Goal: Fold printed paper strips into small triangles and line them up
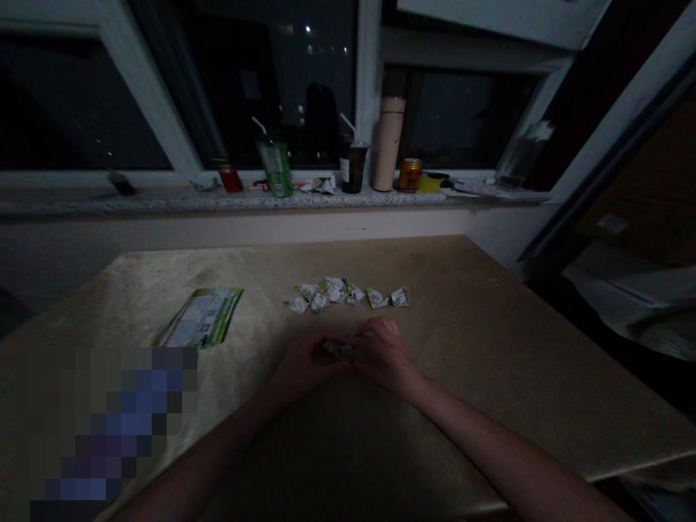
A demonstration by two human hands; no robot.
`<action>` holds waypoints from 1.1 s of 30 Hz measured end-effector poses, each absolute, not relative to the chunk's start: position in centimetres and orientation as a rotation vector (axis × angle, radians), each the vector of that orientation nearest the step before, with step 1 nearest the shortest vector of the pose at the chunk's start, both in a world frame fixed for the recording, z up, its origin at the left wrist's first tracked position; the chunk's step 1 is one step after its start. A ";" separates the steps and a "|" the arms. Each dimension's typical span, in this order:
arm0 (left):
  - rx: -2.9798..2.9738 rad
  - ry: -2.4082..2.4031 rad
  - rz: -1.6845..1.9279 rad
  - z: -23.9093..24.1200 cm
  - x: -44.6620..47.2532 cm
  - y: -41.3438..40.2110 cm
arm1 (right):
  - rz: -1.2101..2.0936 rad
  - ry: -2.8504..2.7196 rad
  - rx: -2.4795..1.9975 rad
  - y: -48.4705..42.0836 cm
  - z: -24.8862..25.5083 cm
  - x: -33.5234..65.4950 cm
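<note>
My left hand (301, 366) and my right hand (383, 355) meet at the middle of the beige table (489, 348). Both have their fingers closed on a small piece of printed paper (340, 350) held between them, low over the tabletop. Just beyond the hands lies a row of several small folded paper pieces (348, 293), white with green print. A flat green and white printed sheet (201, 319) lies to the left of my left hand. The light is dim, so the held piece shows only partly.
A stone window sill (163, 197) runs behind the table, holding a green carton with a straw (275, 167), a dark cup (352, 165), a tall pale bottle (389, 143), a small can (409, 175) and a red jar (230, 177). The table's right edge (641, 413) drops off.
</note>
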State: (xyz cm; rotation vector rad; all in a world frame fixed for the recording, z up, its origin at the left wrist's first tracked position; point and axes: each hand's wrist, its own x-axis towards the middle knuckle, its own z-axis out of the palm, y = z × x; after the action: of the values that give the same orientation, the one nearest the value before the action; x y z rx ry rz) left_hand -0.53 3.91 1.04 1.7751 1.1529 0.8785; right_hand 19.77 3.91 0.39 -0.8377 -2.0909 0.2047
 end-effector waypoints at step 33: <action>1.915 1.261 0.775 1.5 -0.6 4.1 | 1.088 -1.585 -1.019 4.4 -0.3 18.8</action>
State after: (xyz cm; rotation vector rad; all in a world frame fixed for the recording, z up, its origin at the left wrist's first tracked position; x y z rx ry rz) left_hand -0.56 4.05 1.54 1.9146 1.2612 0.7752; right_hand 18.84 4.41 -0.26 -1.0195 -1.5848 1.0883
